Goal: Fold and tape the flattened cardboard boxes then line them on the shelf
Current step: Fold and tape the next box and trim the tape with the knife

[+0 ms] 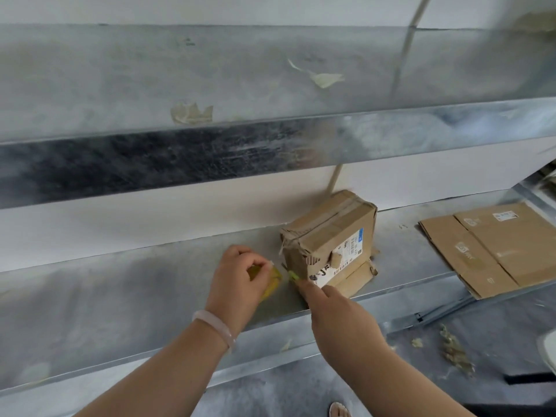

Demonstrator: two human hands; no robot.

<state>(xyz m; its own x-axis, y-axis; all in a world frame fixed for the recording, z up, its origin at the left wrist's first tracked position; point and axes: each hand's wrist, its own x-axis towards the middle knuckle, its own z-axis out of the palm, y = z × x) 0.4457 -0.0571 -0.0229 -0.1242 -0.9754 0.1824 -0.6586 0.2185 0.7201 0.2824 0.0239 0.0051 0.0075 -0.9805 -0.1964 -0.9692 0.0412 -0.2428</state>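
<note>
A folded, taped cardboard box (331, 236) with a white label stands on the metal shelf (135, 299), close to the back wall. My left hand (240, 281) is to the left of the box, shut on a yellowish tape roll (272, 284) that rests against the shelf. My right hand (340, 320) reaches to the box's lower left corner, pinching a small green-tipped item (293, 276); blur keeps me from telling what it is. A pile of flattened cardboard boxes (493, 251) lies on the same shelf at the right.
An upper metal shelf (210, 152) overhangs the work area, with tape scraps (191, 112) stuck on it. Dried debris (454, 353) lies on the grey floor below right. A foot (340, 410) shows at the bottom edge.
</note>
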